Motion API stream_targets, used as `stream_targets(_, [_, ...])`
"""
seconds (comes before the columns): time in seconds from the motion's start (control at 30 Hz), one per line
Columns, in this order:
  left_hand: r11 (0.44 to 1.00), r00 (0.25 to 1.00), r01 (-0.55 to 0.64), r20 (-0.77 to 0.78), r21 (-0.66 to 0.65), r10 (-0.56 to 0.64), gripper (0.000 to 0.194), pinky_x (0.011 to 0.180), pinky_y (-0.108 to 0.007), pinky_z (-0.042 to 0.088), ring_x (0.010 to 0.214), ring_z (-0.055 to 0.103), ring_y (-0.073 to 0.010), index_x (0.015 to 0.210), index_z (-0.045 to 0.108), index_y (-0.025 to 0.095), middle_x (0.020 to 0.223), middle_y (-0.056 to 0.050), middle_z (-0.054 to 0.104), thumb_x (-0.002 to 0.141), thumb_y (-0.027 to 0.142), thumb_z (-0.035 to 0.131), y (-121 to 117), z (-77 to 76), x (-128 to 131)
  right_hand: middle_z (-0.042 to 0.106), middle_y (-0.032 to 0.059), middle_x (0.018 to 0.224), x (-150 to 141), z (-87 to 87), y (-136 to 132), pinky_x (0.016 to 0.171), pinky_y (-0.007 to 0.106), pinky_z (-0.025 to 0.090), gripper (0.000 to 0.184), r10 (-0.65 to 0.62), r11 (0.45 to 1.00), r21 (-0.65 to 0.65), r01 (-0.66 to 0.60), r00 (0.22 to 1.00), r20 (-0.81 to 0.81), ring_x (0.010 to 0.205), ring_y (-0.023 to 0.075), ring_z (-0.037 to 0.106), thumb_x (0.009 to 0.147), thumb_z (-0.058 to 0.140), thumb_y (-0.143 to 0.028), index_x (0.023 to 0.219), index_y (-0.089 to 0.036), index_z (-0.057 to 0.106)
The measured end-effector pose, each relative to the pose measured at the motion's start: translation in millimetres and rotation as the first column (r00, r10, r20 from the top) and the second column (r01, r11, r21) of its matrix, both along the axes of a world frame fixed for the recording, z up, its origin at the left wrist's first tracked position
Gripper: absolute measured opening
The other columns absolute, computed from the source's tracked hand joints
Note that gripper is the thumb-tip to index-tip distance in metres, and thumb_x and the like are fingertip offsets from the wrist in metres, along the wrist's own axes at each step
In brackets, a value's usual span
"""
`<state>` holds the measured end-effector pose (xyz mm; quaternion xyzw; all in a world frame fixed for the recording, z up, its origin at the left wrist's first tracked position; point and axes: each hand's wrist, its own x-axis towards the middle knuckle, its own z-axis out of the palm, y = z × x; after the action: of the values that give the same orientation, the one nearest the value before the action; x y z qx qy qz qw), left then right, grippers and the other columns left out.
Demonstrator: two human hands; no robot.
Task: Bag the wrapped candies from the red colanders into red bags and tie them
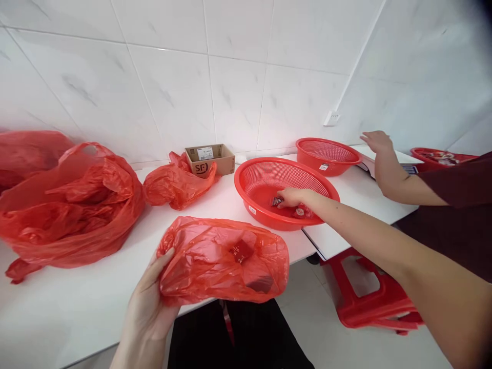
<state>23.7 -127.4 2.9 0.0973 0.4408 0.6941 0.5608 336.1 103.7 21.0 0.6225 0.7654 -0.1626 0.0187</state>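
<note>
My left hand (154, 294) grips the left side of a red plastic bag (200, 261), its fingers closed with the thumb on top. Through the thin film of the bag show a dark red packet (241, 251) and a darker shape near its right end. Inside a red perforated basket (265, 220), my right hand (292, 197) reaches down, its fingers closed on a small shiny packet (275, 201) whose contents I cannot make out. Another small packet (299, 211) lies in the basket below my wrist.
On the left stands a large red bag (126, 225) stuffed with crumpled bags; a smaller red bag (172, 187) lies by a cardboard box (215, 163). Behind is a second red basket (326, 154). A co-worker's hand (378, 141) is raised at right, above a red stool (357, 307).
</note>
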Motion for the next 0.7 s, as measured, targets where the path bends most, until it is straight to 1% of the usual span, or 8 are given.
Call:
stream_targets(0.1, [1.000, 1.000, 0.024, 0.004, 0.005, -0.024, 0.033, 0.066, -0.031, 0.063, 0.070, 0.073, -0.0191, 0.110, 0.067, 0.017, 0.095, -0.007, 0.074, 0.084, 0.004, 0.052, 0.7, -1.0, 2.4, 0.063, 0.0048, 0.067, 4.7, 16.3, 6.6, 0.057, 0.030, 0.047, 0.016, -0.021, 0.998, -0.059, 0.017, 0.997, -0.075, 0.058, 0.0179, 0.061, 0.071, 0.076, -0.022, 0.082, -0.016, 0.065])
stream_targets(0.23, [1.000, 1.000, -0.017, -0.004, -0.009, 0.017, 0.032, 0.066, -0.029, 0.063, 0.068, 0.072, -0.0173, 0.108, 0.067, 0.017, 0.090, -0.006, 0.074, 0.084, 0.003, 0.051, -1.0, 0.3, 1.3, 0.067, 0.0077, 0.097, -9.0, 42.6, -14.3, 0.063, 0.027, 0.052, 0.020, 0.014, 1.000, 0.001, -0.014, 0.949, -0.316, 0.075, 0.0162, 0.066, 0.087, 0.062, -0.033, 0.101, -0.019, 0.056])
stream_targets(0.27, [0.999, 0.999, -0.032, -0.009, -0.013, 0.032, 0.032, 0.065, -0.028, 0.062, 0.066, 0.072, -0.0166, 0.108, 0.068, 0.017, 0.088, -0.005, 0.074, 0.085, 0.003, 0.050, -1.4, 1.0, 1.2, 0.067, 0.0073, 0.102, -17.0, 48.8, -25.9, 0.064, 0.026, 0.054, 0.021, 0.040, 0.999, 0.004, -0.043, 0.905, -0.423, 0.077, 0.0154, 0.067, 0.088, 0.060, -0.035, 0.101, -0.020, 0.052])
stream_targets(0.33, [0.998, 0.999, -0.053, -0.015, -0.022, 0.052, 0.032, 0.064, -0.028, 0.062, 0.065, 0.072, -0.0162, 0.106, 0.068, 0.017, 0.087, -0.005, 0.074, 0.085, 0.002, 0.050, -2.3, 2.5, 1.9, 0.068, 0.0059, 0.098, -35.9, 58.7, -53.7, 0.064, 0.028, 0.056, 0.026, 0.085, 0.988, -0.035, -0.150, 0.719, -0.690, 0.076, 0.0163, 0.069, 0.083, 0.066, -0.034, 0.097, -0.021, 0.049])
stream_targets(0.37, [0.998, 0.998, -0.058, -0.014, -0.028, 0.058, 0.031, 0.063, -0.028, 0.062, 0.065, 0.072, -0.0162, 0.105, 0.068, 0.017, 0.088, -0.005, 0.074, 0.084, 0.002, 0.050, -2.7, 3.1, 2.6, 0.069, 0.0046, 0.091, -45.4, 62.0, -68.2, 0.062, 0.029, 0.057, 0.028, 0.091, 0.977, -0.057, -0.204, 0.649, -0.755, 0.072, 0.0167, 0.069, 0.080, 0.070, -0.032, 0.094, -0.021, 0.048])
stream_targets(0.43, [0.997, 0.998, -0.065, -0.006, -0.037, 0.065, 0.029, 0.062, -0.028, 0.062, 0.066, 0.072, -0.0165, 0.103, 0.068, 0.017, 0.090, -0.005, 0.073, 0.084, 0.003, 0.051, -3.5, 4.0, 4.5, 0.069, 0.0022, 0.077, -61.6, 64.8, -93.7, 0.058, 0.029, 0.057, 0.031, 0.093, 0.941, -0.123, -0.315, 0.591, -0.801, 0.066, 0.0180, 0.069, 0.075, 0.074, -0.029, 0.090, -0.021, 0.049])
stream_targets(0.57, [0.996, 0.997, -0.082, 0.007, -0.019, 0.082, 0.025, 0.061, -0.027, 0.061, 0.067, 0.071, -0.0163, 0.098, 0.067, 0.016, 0.089, -0.006, 0.073, 0.082, 0.004, 0.053, -5.0, 4.4, 7.8, 0.067, -0.0009, 0.064, -79.1, 57.2, -119.7, 0.053, 0.026, 0.056, 0.024, 0.124, 0.878, -0.187, -0.440, 0.588, -0.799, 0.061, 0.0174, 0.069, 0.076, 0.073, -0.026, 0.092, -0.020, 0.056])
stream_targets(0.7, [0.995, 0.995, -0.098, 0.026, -0.013, 0.099, 0.027, 0.067, -0.026, 0.060, 0.072, 0.070, -0.0162, 0.103, 0.067, 0.017, 0.087, -0.006, 0.072, 0.081, 0.005, 0.055, -6.9, 3.3, 8.1, 0.068, 0.0002, 0.068, -88.1, 41.8, -127.0, 0.051, 0.026, 0.054, 0.020, 0.115, 0.872, -0.230, -0.431, 0.639, -0.761, 0.059, 0.0168, 0.068, 0.075, 0.071, -0.024, 0.092, -0.019, 0.062])
